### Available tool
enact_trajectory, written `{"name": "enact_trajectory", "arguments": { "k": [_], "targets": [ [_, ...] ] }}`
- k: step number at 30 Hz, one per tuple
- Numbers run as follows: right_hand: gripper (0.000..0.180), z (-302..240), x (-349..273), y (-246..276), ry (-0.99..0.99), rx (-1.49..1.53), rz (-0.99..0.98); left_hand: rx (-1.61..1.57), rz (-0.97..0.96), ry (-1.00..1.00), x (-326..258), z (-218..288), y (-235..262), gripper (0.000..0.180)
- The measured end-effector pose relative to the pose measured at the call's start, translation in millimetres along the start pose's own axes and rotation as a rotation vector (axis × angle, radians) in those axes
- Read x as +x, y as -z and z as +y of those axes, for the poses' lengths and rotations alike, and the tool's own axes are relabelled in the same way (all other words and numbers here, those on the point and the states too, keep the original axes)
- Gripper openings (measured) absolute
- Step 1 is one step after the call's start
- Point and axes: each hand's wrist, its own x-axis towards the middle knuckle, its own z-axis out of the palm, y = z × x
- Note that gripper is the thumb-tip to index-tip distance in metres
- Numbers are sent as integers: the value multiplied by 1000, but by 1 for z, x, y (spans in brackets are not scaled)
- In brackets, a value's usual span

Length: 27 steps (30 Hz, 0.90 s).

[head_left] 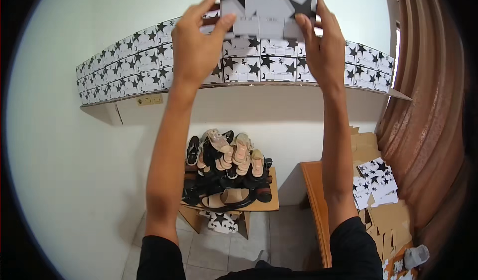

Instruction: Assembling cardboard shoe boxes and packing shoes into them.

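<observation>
Between my two raised hands is a white shoebox (271, 6) with black stars, held up in front of the wall shelf. My left hand (199, 41) grips its left side, thumb on the front face. On the opposite side my right hand (323, 38) does the same, thumb pressing the front near the lower corner. Behind it, rows of matching star-printed boxes (134, 66) stand stacked along the shelf (239, 84). The held box hides part of the stack, and its top edge runs out of view.
Below the shelf, a small wooden table (271, 190) carries a heap of sandals and shoes (229, 155). At right, an orange-brown table (313, 180) holds flattened cardboard (391, 220) and star-printed card pieces (376, 183). A brown curtain (433, 105) hangs beside it. A wall socket (149, 100) sits under the shelf.
</observation>
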Motion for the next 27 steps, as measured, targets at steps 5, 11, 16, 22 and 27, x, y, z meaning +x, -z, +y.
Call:
{"name": "enact_trajectory", "arguments": {
  "k": [5,11,16,22,27],
  "targets": [
    [46,52,19,-54,-46,102,28,-51,-13,18,34,-45,-25,53],
    [57,141,20,-141,47,75,90,13,-1,39,50,-133,-63,54],
    [59,173,23,-175,12,22,-3,29,-1,8,57,-184,-84,55],
    [59,189,20,-202,-20,-13,-42,-11,-17,15,60,-226,-97,57],
    [59,194,14,-219,-48,-39,-55,-4,-16,13,59,-247,-100,56]
  ]
}}
